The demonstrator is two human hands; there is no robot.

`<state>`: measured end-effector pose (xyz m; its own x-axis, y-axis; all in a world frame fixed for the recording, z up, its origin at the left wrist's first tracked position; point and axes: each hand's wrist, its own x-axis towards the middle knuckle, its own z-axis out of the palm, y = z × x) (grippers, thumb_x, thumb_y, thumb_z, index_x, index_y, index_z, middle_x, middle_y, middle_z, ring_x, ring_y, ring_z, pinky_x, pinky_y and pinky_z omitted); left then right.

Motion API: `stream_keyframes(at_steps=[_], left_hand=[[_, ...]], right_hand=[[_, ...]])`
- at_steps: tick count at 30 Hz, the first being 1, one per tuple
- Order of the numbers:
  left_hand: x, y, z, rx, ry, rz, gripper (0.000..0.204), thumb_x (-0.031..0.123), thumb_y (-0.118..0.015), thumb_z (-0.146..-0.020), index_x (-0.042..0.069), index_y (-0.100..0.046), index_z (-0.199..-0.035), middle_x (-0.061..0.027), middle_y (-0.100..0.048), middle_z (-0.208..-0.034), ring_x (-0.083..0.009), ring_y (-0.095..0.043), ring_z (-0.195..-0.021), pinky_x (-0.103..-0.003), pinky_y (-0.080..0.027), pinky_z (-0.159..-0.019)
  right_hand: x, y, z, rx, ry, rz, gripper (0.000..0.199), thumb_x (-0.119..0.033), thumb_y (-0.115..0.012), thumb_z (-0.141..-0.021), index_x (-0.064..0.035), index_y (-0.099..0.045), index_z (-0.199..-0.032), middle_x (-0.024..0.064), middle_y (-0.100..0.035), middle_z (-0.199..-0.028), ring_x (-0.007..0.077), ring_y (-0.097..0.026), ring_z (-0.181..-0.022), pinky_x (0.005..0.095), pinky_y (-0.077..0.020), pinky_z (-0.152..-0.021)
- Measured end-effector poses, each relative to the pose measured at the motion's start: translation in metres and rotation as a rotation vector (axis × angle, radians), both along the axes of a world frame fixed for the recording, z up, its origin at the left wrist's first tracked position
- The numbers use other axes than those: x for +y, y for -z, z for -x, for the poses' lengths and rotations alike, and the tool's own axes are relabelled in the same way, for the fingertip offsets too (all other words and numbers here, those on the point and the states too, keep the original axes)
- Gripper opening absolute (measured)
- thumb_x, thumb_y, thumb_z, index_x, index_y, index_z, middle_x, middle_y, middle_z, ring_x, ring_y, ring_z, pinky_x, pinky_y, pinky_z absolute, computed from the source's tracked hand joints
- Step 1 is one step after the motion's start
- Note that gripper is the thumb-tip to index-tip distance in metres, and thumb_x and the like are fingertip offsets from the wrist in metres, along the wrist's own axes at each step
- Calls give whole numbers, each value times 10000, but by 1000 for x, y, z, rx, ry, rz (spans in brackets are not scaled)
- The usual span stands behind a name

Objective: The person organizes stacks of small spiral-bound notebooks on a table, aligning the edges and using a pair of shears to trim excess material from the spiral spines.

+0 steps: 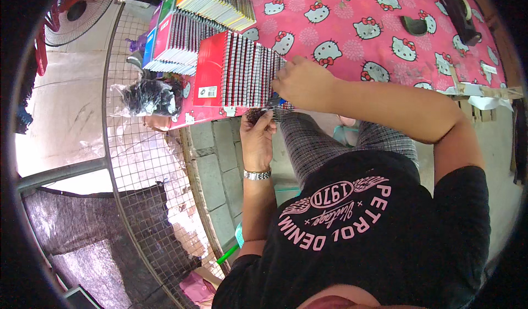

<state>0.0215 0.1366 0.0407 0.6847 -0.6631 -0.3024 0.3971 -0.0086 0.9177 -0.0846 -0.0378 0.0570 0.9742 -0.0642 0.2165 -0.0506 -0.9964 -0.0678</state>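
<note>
The work in hand seems to be handling the spirals of the red spiral notebooks (242, 72), upright in a row near the left part of the desk's (355, 53) near edge. Done well, it would call for keeping the row square and supported, working close to the wire without bending the coils or creasing covers. The row lies just beyond the left hand (258, 130) and just left of the right hand (305, 83). The left hand's thumb and fingers pinch a dark, wire-like piece (255, 114); the right hand's fingers curl at the row's right end, but whether they grip anything cannot be told.
</note>
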Motion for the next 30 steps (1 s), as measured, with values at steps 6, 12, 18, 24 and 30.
stream_keyframes(at_steps=[6, 12, 18, 24, 30], left_hand=[[9, 6, -6, 50, -48, 7, 164, 28, -653, -854, 81, -572, -986, -33, -649, -859, -133, -591, -647, -262, -456, -586], [3, 11, -1, 16, -17, -20, 214, 18, -653, -847, 87, -554, -1023, -37, -643, -839, -138, -581, -638, -265, -442, -573], [2, 14, -1, -51, -36, -36, 240, 7, -656, -839, 91, -542, -1033, -33, -634, -828, -139, -562, -625, -269, -417, -556], [5, 14, -4, 29, -10, -62, 274, 15, -672, -833, 88, -522, -1050, -20, -612, -843, -126, -556, -631, -261, -421, -552], [-1, 23, 1, -158, 30, -168, 292, 20, -677, -825, 86, -518, -1060, -15, -602, -848, -118, -538, -614, -259, -413, -534]], right_hand=[[-10, 7, 10, -41, 15, -55, 242, -248, -632, -741, -73, -634, -907, 63, -637, -868, 214, -625, -907, 393, -491, -786], [-6, 16, 9, -201, -10, 133, 253, -244, -614, -757, -72, -630, -941, 58, -636, -837, 217, -631, -876, 388, -481, -786], [-4, 4, 1, 169, 30, -154, 262, -242, -610, -764, -73, -616, -964, 51, -635, -836, 230, -627, -863, 399, -476, -801], [-10, 30, 16, -265, 4, 108, 253, -240, -632, -757, -71, -612, -944, 77, -655, -866, 240, -642, -875, 407, -478, -821], [0, 6, 1, 321, 43, -176, 306, -278, -666, -753, -77, -604, -975, 67, -639, -950, 230, -608, -955, 449, -434, -906]])
